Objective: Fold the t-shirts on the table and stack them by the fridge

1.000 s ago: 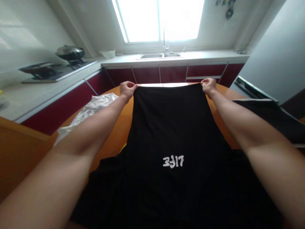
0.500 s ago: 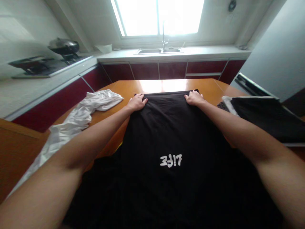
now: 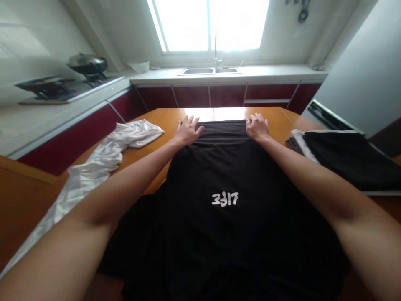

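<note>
A black T-shirt (image 3: 219, 171) with white lettering lies spread over the wooden table (image 3: 169, 116), its hem at the far side and the lettering upside down to me. My left hand (image 3: 187, 133) rests on the far left corner of the hem with its fingers spread. At the far right corner, my right hand (image 3: 258, 127) lies flat with fingers stretched forward. Between the two hands runs a flat band of cloth along the hem. The near end of the shirt falls in dark shadow.
A crumpled white garment (image 3: 125, 140) lies on the table's left side. Folded dark clothes (image 3: 344, 154) sit at the right, beside the fridge (image 3: 354, 71). Beyond the table are the sink (image 3: 197, 71) and, at far left, a stove (image 3: 62, 93) with a lidded pot (image 3: 87, 65).
The shirt has shifted slightly and a band now shows along its hem. My left hand has moved right and its fingers have spread; both hands reach a little past the hem.
</note>
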A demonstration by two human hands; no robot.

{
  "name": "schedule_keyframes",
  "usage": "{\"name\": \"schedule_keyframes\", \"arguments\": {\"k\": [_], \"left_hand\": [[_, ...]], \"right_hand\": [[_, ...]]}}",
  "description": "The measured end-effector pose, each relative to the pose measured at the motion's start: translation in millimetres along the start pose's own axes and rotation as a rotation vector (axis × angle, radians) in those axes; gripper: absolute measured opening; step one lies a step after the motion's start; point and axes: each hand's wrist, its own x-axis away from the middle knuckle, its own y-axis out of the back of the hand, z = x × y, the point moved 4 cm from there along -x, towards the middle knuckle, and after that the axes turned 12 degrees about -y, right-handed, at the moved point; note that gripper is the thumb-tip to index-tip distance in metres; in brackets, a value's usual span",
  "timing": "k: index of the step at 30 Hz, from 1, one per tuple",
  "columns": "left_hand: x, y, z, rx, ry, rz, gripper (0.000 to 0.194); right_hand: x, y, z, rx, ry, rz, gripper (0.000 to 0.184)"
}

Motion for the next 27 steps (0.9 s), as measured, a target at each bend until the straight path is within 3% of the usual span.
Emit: {"name": "schedule_keyframes", "arguments": {"k": [3,6,10,14,18,20,23,27], "left_hand": [[17,-7.7,-30,0.063,-0.097,0.090,0.074],[31,-9.9,-42,0.114,-0.059,0.172,0.072],[63,23.7,-61,0.124,-0.125,0.001,0.067],[144,59.6,-96,0.145,-0.251,0.000,0.066],[245,71.3,-124,0.136,-0.265,0.023,0.055],[288,67.2,-132,0.113,-0.270,0.022,0.052],[331,54.3,-137,0.074,-0.323,0.087,0.058],[356,49.2,-137,0.035,-0.348,0.169,0.063]], "right_hand": [[22,-2,4,0.013,0.105,0.135,0.058],[38,7,5,0.048,0.128,0.223,0.059],[72,54,15,-0.030,0.233,0.002,0.051],[161,100,13,-0.068,0.304,0.043,0.051],[279,130,-21,-0.032,0.576,0.117,0.044],[320,136,-51,-0.020,0.557,0.134,0.044],[355,134,-90,-0.007,0.492,0.233,0.052],[373,136,-108,0.006,0.469,0.337,0.061]]}}
